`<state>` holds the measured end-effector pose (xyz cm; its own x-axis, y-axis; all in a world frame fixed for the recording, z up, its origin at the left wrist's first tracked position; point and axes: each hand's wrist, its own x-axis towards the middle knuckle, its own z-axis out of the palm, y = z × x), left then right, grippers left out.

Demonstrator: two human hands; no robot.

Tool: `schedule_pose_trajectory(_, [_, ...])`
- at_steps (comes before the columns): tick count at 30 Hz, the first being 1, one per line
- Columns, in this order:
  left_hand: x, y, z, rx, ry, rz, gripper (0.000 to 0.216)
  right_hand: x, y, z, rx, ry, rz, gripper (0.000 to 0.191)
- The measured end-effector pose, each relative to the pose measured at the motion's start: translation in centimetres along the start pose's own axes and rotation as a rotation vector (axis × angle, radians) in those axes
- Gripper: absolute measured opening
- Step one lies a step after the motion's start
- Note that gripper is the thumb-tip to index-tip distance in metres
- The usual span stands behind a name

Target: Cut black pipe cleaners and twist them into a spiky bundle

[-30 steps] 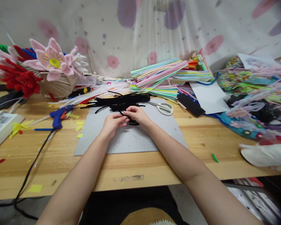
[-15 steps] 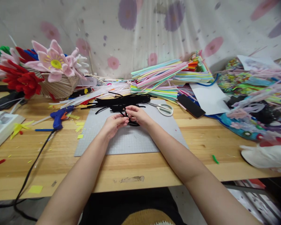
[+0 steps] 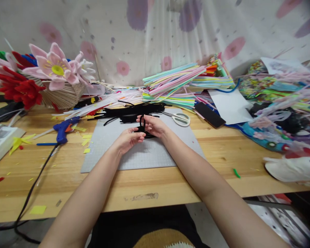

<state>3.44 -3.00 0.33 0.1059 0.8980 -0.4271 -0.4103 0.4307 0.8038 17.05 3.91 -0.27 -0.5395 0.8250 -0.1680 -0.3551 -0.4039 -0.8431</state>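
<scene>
Over the grey cutting mat [image 3: 103, 158], my left hand [image 3: 129, 139] and my right hand [image 3: 155, 125] pinch a bent black pipe cleaner [image 3: 142, 123] between their fingertips. My right fingers hold its upper bend, while my left fingers grip it lower down. More short black pieces [image 3: 151, 135] lie on the mat beneath and behind my right hand, partly hidden. Just beyond my hands rests a bundle of black pipe cleaners [image 3: 134, 110]. Scissors with whitish handles [image 3: 181, 119] lie to the right of the bundle.
A blue hot glue gun [image 3: 63, 129] with its cord lies left of the mat. Bundles of pastel pipe cleaners [image 3: 175, 81] stand behind. Fuzzy flowers [image 3: 55, 67] fill the back left. A dark phone [image 3: 209, 114] and white paper [image 3: 229, 106] lie right, near a white shoe-like object [image 3: 291, 169].
My hands have shifted slightly, with the left fingers a little lower. The black pipe cleaner now shows as an upright loop between them. The view has moved slightly.
</scene>
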Motion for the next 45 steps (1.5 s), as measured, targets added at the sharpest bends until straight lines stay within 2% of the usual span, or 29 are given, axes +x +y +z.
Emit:
schedule_pose_trajectory(7, [0.0, -0.3, 0.0, 0.039, -0.038, 0.045, 0.039, -0.2, -0.7, 0.3, 0.052, 0.079, 0.047, 0.011])
schedule_pose_trajectory(12, [-0.1, -0.3, -0.1, 0.094, -0.046, 0.064, 0.048, -0.3, -1.2, 0.5, 0.181, 0.108, 0.132, 0.012])
schedule_pose_trajectory(16, [0.0, -0.3, -0.2, 0.131, -0.052, 0.070, 0.053, -0.4, -1.7, 0.5, 0.190, 0.128, 0.164, 0.013])
schedule_pose_trajectory(22, [0.6, -0.5, -0.5, 0.138, -0.086, 0.155, 0.051, -0.6, -1.9, 0.7, 0.136, 0.215, 0.092, 0.016])
schedule_pose_trajectory(26, [0.6, 0.0, -0.5, 0.103, -0.003, 0.228, 0.046, -0.6, -1.8, 0.6, 0.059, 0.279, -0.001, 0.009])
schedule_pose_trajectory(28, [0.7, 0.3, -0.7, 0.088, 0.078, 0.280, 0.043, -0.7, -2.0, 0.0, -0.031, 0.203, -0.021, 0.001])
schedule_pose_trajectory(30, [0.8, 0.5, -1.0, 0.115, 0.168, 0.352, 0.042, -0.8, -2.4, -1.1, -0.170, 0.062, -0.004, 0.011])
schedule_pose_trajectory(32, [0.9, 0.6, -1.4, 0.216, 0.229, 0.421, 0.040, -0.7, -2.7, -2.4, -0.350, 0.012, -0.020, 0.022])
schedule_pose_trajectory(33, [1.0, 0.5, -1.7, 0.292, 0.238, 0.451, 0.039, -0.6, -2.7, -3.2, -0.450, 0.058, -0.072, 0.024])
schedule_pose_trajectory(36, [1.2, 0.3, -2.2, 0.570, 0.213, 0.525, 0.035, 0.2, -2.1, -5.0, -0.824, 0.327, -0.335, 0.017])
schedule_pose_trajectory(38, [1.2, 0.2, -2.3, 0.739, 0.214, 0.558, 0.031, 0.8, -1.4, -5.6, -1.112, 0.410, -0.429, 0.012])
schedule_pose_trajectory(41, [1.1, 0.1, -2.2, 0.908, 0.264, 0.565, 0.033, 1.3, -0.5, -5.7, -1.400, 0.411, -0.481, 0.014])
schedule_pose_trajectory(45, [1.2, 0.2, -2.4, 0.983, 0.340, 0.591, 0.042, 1.6, 0.0, -5.3, -1.549, 0.416, -0.541, 0.025])
